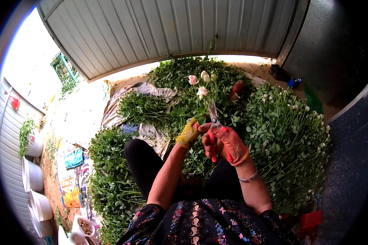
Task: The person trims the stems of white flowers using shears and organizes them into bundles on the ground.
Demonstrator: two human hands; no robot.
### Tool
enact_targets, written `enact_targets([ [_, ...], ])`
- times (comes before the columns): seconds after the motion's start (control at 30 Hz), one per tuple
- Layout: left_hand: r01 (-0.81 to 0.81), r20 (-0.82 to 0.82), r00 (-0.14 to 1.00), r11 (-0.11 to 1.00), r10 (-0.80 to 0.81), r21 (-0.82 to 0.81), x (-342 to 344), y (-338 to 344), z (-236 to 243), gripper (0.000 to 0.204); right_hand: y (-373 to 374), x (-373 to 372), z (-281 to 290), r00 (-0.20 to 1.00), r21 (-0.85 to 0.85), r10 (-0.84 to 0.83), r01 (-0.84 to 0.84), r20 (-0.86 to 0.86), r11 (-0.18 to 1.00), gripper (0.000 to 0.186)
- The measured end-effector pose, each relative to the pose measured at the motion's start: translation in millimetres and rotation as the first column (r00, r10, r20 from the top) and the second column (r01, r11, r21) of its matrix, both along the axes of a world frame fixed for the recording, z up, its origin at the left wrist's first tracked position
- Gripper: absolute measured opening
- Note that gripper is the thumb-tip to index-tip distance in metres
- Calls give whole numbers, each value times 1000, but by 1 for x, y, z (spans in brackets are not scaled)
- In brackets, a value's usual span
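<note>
Behind stands 1 ribbed panel [163,28]. At least 4 roses [202,92], pale pink and partly unfurled, rise out of the closed left hand [189,132]; just beside, the right hand [234,146] grips 1 pair of red-handled shears [215,121]. Leafy greenery [286,134] surrounds them; 4 white tubs [33,175] stand far left.

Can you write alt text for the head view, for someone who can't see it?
Red-gloved right hand holds red-handled pruning shears beside the yellow-gloved left hand, which grips pale pink roses, amid piles of leafy stems.
</note>
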State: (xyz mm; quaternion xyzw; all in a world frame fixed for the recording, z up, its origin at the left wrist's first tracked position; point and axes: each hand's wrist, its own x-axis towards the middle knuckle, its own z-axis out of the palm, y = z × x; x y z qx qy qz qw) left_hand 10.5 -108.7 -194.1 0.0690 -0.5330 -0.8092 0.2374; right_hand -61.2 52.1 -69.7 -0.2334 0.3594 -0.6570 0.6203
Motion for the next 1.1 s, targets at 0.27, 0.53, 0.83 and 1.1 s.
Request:
enact_targets([
  [0.27,-9,125,992,995,22,-104,1,-9,-16,58,5,-8,-15,999,12,-33,33,12,999,36],
  [0.53,-3,99,995,1000,3,2,5,-1,3,41,11,-18,-14,988,-57,-55,47,-143,997,44],
  [0.83,-66,193,977,986,95,-155,11,-5,9,10,4,-6,-6,993,-129,94,-83,77,988,47],
  [1.1,-33,255,956,917,145,-397,9,-8,3,12,-1,-8,-27,920,-162,110,-51,376,985,46],
])
